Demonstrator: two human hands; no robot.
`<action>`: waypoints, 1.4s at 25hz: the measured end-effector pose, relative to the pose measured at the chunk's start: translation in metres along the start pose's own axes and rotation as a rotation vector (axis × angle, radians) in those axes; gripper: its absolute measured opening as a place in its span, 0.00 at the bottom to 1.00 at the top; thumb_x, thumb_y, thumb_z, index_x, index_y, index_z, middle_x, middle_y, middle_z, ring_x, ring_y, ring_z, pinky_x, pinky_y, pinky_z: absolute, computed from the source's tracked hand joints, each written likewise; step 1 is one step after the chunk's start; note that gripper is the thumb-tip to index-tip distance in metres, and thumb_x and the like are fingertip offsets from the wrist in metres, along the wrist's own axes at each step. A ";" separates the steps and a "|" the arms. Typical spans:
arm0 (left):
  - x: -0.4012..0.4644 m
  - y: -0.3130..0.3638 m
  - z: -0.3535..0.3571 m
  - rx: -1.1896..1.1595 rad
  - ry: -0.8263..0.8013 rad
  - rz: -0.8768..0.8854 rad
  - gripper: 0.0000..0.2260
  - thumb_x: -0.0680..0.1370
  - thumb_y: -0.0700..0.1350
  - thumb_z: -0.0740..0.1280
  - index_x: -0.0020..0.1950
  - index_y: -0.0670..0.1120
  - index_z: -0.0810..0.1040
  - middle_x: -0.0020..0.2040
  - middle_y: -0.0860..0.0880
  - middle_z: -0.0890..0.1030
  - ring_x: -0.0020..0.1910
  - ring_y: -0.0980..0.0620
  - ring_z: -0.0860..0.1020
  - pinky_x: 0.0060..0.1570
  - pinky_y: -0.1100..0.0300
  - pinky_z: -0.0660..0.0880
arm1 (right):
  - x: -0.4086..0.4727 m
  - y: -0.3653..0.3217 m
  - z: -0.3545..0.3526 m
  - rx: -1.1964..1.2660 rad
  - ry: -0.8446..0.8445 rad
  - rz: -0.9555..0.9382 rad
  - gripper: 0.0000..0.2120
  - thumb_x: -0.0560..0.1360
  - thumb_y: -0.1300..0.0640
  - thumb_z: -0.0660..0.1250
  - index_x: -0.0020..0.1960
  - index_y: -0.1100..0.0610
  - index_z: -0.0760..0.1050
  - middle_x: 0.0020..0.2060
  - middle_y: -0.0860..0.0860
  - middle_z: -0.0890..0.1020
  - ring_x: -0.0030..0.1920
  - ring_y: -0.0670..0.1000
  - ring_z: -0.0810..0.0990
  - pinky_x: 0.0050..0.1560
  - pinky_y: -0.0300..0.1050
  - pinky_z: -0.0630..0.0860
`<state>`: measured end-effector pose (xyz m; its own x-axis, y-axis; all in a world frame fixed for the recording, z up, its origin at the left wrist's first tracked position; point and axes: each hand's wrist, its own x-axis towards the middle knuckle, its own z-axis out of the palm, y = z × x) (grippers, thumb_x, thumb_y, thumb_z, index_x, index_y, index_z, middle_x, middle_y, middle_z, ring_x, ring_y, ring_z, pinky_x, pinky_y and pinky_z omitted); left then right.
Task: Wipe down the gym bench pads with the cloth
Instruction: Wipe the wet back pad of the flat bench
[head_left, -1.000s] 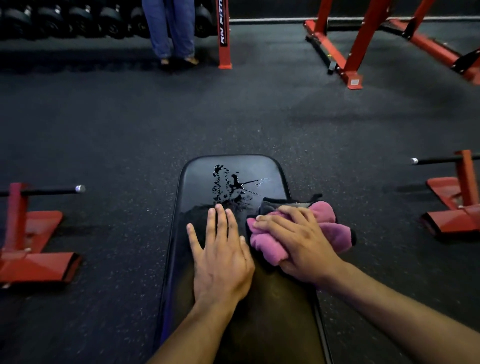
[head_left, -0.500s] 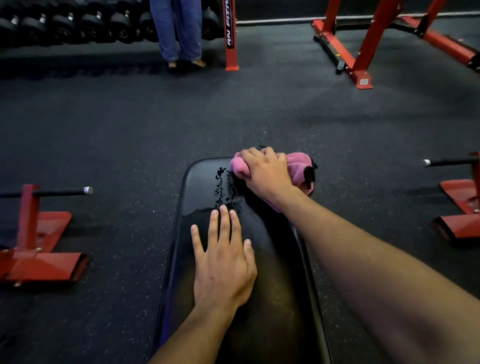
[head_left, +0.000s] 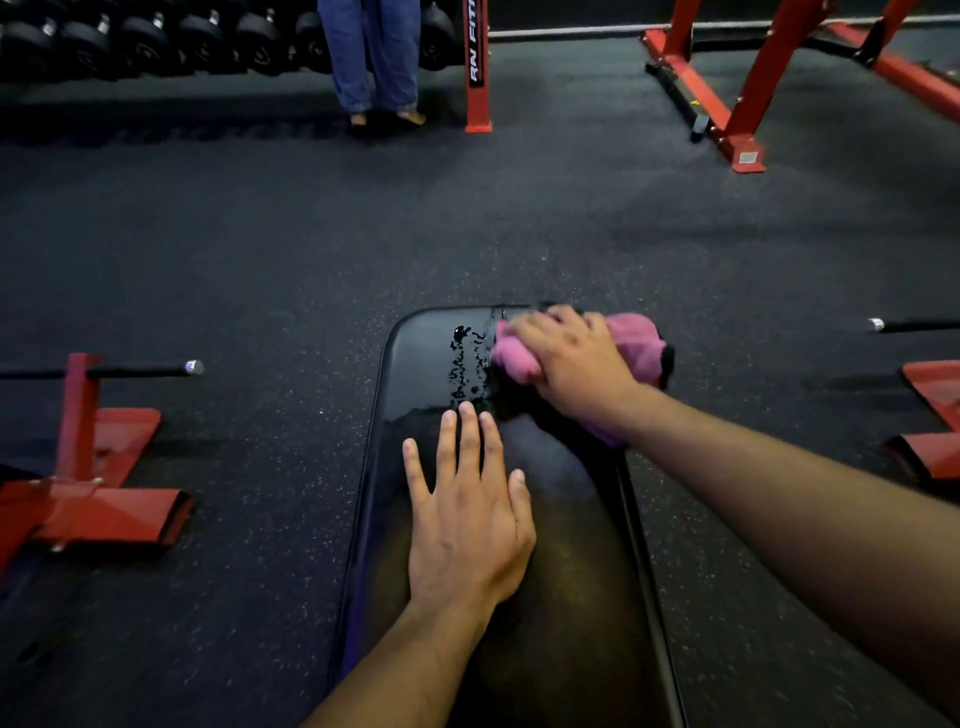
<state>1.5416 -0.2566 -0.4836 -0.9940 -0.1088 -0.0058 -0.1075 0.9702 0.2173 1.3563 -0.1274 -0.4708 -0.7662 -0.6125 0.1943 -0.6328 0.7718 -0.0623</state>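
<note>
Right hand (head_left: 571, 364) grips the cloth (head_left: 631, 338); I'd sweep it left through the droplets (head_left: 465, 364), left hand (head_left: 467, 514) flat on the pad (head_left: 561, 597).

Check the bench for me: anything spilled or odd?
Yes: liquid droplets sit beaded on the far end of the bench pad, left of the pink cloth under the right hand. Nothing looks damaged.

Red steel frames (head_left: 737, 98) flank dumbbells (head_left: 145, 44) (racked) behind a jeans-clad person (head_left: 376, 57).
</note>
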 end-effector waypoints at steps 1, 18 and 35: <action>-0.001 -0.001 0.001 -0.005 -0.004 -0.002 0.32 0.82 0.59 0.37 0.85 0.49 0.42 0.86 0.48 0.42 0.84 0.50 0.38 0.80 0.37 0.34 | 0.022 0.005 0.003 0.006 -0.019 0.076 0.24 0.74 0.50 0.63 0.70 0.47 0.72 0.65 0.47 0.78 0.63 0.58 0.74 0.58 0.59 0.72; -0.001 -0.005 0.011 0.022 0.051 -0.011 0.31 0.84 0.57 0.43 0.85 0.46 0.53 0.86 0.46 0.52 0.85 0.47 0.48 0.81 0.35 0.44 | 0.009 -0.009 0.015 0.008 0.118 0.229 0.22 0.73 0.52 0.66 0.67 0.45 0.73 0.62 0.45 0.79 0.62 0.56 0.74 0.57 0.56 0.68; -0.065 -0.043 -0.010 0.018 -0.105 0.460 0.31 0.85 0.64 0.48 0.86 0.53 0.51 0.86 0.53 0.47 0.84 0.55 0.42 0.82 0.42 0.43 | 0.025 -0.022 -0.035 0.337 0.261 0.150 0.24 0.73 0.53 0.69 0.70 0.52 0.74 0.61 0.55 0.77 0.61 0.58 0.77 0.62 0.52 0.75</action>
<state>1.6110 -0.2935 -0.4825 -0.9348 0.3550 -0.0116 0.3454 0.9162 0.2030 1.3547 -0.1541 -0.4307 -0.8259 -0.4009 0.3963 -0.5509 0.7236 -0.4160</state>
